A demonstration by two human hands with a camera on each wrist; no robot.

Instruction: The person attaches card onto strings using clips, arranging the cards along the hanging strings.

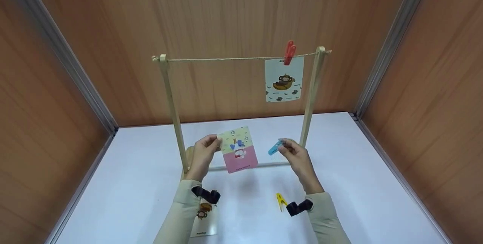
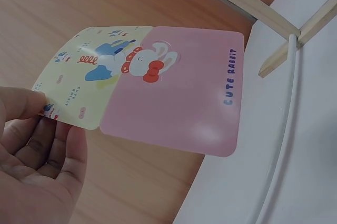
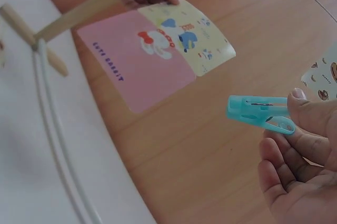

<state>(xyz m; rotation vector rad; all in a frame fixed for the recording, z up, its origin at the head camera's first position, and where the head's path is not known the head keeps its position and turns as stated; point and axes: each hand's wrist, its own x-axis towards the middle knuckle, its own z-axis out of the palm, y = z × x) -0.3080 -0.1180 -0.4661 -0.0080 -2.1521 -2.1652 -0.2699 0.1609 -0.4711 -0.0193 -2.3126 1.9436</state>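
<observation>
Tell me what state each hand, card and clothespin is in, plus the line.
Left hand: pinching rabbit card
Rabbit card: held, slightly curved
Right hand: pinching blue clothespin
Blue clothespin: held, clamping nothing
Red clothespin: clipped on line
Hanging monkey card: clipped to line
Yellow clothespin: lying on table
Lower monkey card: on table, partly hidden
Line: strung between posts

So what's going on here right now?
A person is holding a pink-and-yellow card by its edge in the left hand and pinching a blue peg in the right hand. The two are apart, and neither is on the string. A red peg already holds a monkey card at the string's right end. A yellow peg and another card lie on the table, nearer the person.
</observation>
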